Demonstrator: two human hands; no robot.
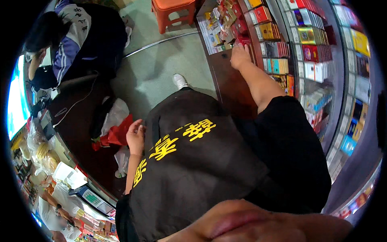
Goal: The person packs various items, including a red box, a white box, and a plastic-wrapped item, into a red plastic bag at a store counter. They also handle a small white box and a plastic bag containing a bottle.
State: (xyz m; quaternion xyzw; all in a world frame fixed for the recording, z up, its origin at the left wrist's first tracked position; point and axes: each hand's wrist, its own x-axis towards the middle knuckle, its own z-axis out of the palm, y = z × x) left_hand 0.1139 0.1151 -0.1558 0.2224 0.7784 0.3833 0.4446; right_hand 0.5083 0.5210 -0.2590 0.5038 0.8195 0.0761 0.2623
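My right hand reaches to a red box at the near end of a pile of cigarette packs in a shelf compartment beside the display; the fingertips are at the box, and whether they grip it cannot be told. Rows of upright cigarette packs stand in racks to the right. My left hand hangs at the left side of my dark apron, fingers slightly curled and apart, holding nothing. It is nearest to a red plastic bag hanging by the dark wooden counter, with a clear plastic bag above it.
An orange plastic stool stands on the floor ahead. At upper left a person in a purple and white jacket bends by the counter. A digital scale sits on the counter at lower left; another person stands beyond it.
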